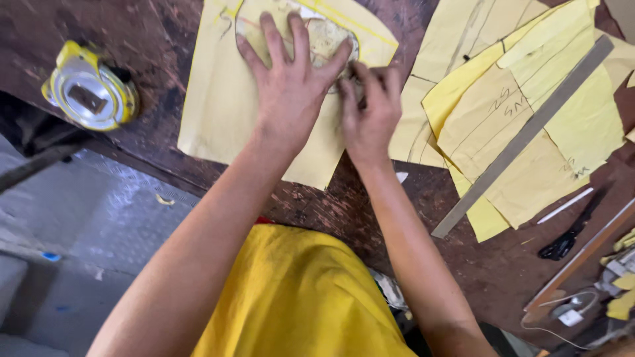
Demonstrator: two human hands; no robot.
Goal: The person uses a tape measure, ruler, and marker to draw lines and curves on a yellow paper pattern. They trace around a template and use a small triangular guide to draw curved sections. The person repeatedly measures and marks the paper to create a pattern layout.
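left hand (289, 82) lies flat, fingers spread, on oval template (327, 36); right hand (372, 109) pinches its edge over yellow sheet (221, 99).

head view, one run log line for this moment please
left hand flat on round template | right hand at template edge, grip unclear | yellow sheet under | ruler right

This looks like a craft workshop for pattern cutting. A scarred dark wooden workbench (344, 211) is strewn with yellow paper patterns (529, 132) marked in pen, with a long steel ruler (522, 139) across them, black scissors (562, 241) at right and a yellow tape measure (89, 96) at far left.
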